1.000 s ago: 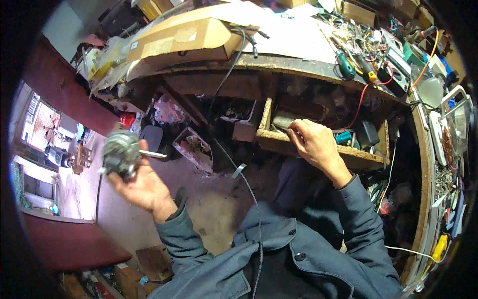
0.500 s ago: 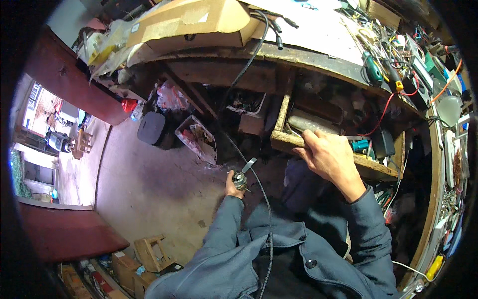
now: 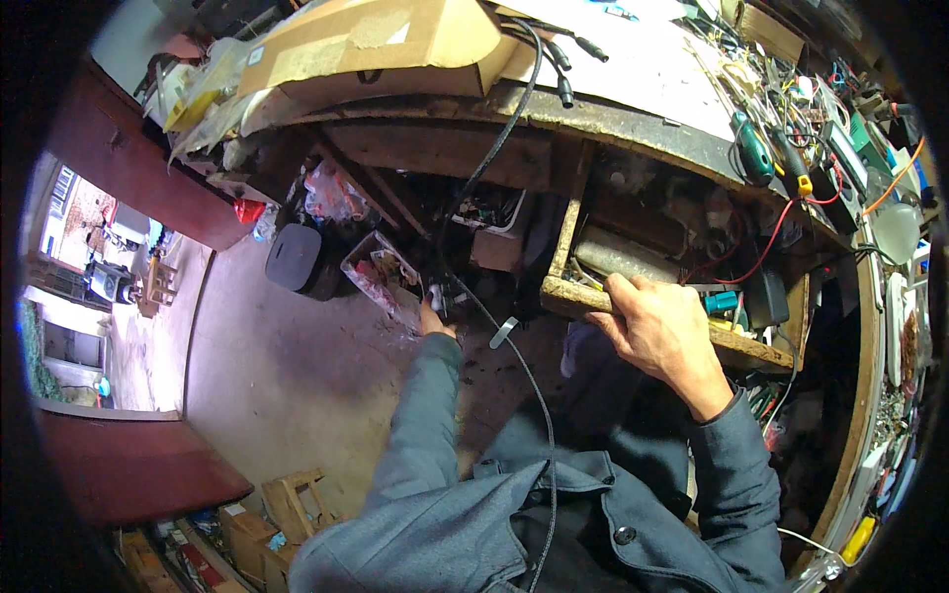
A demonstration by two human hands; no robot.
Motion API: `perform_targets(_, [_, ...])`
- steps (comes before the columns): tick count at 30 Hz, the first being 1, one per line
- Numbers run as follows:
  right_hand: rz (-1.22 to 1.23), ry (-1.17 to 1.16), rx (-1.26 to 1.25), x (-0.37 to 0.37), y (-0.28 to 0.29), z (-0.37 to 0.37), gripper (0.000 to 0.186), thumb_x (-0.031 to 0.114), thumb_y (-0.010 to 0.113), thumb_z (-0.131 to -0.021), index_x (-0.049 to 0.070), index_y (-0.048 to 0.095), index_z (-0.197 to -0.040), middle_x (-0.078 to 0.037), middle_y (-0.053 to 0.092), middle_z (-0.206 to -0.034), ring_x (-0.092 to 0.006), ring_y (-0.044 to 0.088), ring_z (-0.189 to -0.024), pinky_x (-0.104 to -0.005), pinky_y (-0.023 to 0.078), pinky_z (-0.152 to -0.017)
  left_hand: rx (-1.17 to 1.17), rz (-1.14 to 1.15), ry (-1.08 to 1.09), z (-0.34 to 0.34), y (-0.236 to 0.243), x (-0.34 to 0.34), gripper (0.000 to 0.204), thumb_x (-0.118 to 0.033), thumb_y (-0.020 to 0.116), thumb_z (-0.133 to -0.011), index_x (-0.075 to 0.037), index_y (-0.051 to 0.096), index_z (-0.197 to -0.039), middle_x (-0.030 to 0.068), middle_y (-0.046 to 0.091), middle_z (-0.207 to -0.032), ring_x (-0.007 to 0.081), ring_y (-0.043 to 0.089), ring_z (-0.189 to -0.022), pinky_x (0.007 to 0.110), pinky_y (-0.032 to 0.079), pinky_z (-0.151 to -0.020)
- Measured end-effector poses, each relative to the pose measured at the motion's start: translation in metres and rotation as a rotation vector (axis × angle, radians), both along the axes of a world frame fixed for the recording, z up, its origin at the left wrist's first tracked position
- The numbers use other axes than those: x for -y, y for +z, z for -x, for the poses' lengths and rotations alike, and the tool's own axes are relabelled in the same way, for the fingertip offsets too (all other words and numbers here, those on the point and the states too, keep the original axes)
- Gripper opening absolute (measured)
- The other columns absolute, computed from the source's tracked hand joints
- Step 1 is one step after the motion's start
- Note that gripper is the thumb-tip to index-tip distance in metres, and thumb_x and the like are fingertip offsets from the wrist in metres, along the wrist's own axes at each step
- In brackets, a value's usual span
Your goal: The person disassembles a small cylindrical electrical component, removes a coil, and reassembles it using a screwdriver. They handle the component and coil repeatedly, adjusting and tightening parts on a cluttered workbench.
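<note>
My right hand (image 3: 660, 331) is closed over the front edge of an open wooden drawer (image 3: 753, 348) under the bench. Inside the drawer lie a pale long packet (image 3: 628, 253), a teal piece (image 3: 722, 301) and a black block (image 3: 766, 290). My left hand (image 3: 435, 320) reaches low and forward, beside a litter-filled box (image 3: 362, 277) on the floor. Its fingers are closed around something small with a pale patch, too dark and partly hidden to name. A braided cable (image 3: 530, 381) with a light tag (image 3: 503, 333) hangs down between my arms.
The bench top (image 3: 652, 74) carries a cardboard box (image 3: 376, 44), a green-handled screwdriver (image 3: 753, 148) and many loose tools and wires. A dark bin (image 3: 295, 257) stands on the floor. At the lower left are a wooden frame (image 3: 293, 499) and cartons. An open doorway lies at far left.
My left hand has moved forward and left, from beside the cable tag toward the litter box. The round metal part in it now hardly shows. My right hand stays on the drawer.
</note>
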State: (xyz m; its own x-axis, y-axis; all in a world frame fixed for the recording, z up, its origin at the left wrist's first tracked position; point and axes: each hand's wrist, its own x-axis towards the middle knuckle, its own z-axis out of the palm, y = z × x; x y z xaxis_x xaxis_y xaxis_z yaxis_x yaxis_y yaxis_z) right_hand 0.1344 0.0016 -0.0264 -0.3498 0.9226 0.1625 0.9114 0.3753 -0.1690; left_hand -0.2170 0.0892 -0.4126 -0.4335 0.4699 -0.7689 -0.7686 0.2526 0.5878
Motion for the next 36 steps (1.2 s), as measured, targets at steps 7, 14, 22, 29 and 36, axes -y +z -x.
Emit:
perform_targets(7, [-0.009,-0.014,-0.034,-0.001,-0.001,-0.002,0.034,0.043,0.07,-0.09,0.01,0.059,-0.089,-0.014,0.064,-0.073,-0.0347,0.068,-0.066,-0.0457,0.054,-0.057,-0.137,0.116,-0.232,0.008,-0.042,0.036,0.049,-0.032,0.066,-0.091,0.0,0.059,-0.128,0.0195,0.062,-0.125,0.0397,0.064,-0.107,0.06,0.053,-0.086])
perform_targets(14, [-0.053,0.011,-0.013,0.001,-0.004,-0.003,0.035,0.043,0.069,-0.09,0.01,0.059,-0.09,-0.014,0.064,-0.073,-0.0346,0.068,-0.065,-0.0457,0.054,-0.057,-0.188,0.303,-0.465,-0.013,-0.105,0.13,0.036,-0.019,0.072,-0.085,0.0,0.064,-0.114,0.0147,0.067,-0.115,0.0339,0.065,-0.105,0.051,0.052,-0.074])
perform_targets(22, [-0.086,0.014,-0.004,0.006,-0.002,-0.003,0.037,0.045,0.07,-0.09,0.01,0.059,-0.09,-0.013,0.064,-0.069,-0.0348,0.068,-0.065,-0.0463,0.054,-0.056,-0.092,-0.076,-0.457,0.038,-0.142,0.15,0.028,-0.027,0.059,-0.093,-0.002,0.062,-0.106,0.0187,0.066,-0.11,0.044,0.063,-0.099,0.054,0.051,-0.076])
perform_targets(29, [-0.086,-0.023,-0.092,0.01,-0.006,-0.005,0.035,0.045,0.068,-0.09,0.011,0.06,-0.092,-0.014,0.066,-0.075,-0.036,0.069,-0.069,-0.0478,0.056,-0.059,-0.505,-0.318,-0.15,0.0,0.036,0.075,0.019,-0.017,0.072,-0.091,0.001,0.066,-0.09,0.018,0.072,-0.078,0.0297,0.072,-0.065,0.039,0.054,-0.055])
perform_targets(36, [-0.107,-0.017,-0.118,0.009,-0.008,-0.003,0.036,0.045,0.072,-0.088,0.011,0.061,-0.094,-0.015,0.066,-0.076,-0.0365,0.069,-0.07,-0.0484,0.056,-0.06,-0.543,-0.574,-0.152,0.0,0.206,0.053,0.034,-0.03,0.072,-0.096,-0.005,0.06,-0.076,0.0066,0.062,-0.064,0.0169,0.059,-0.057,0.033,0.053,-0.059])
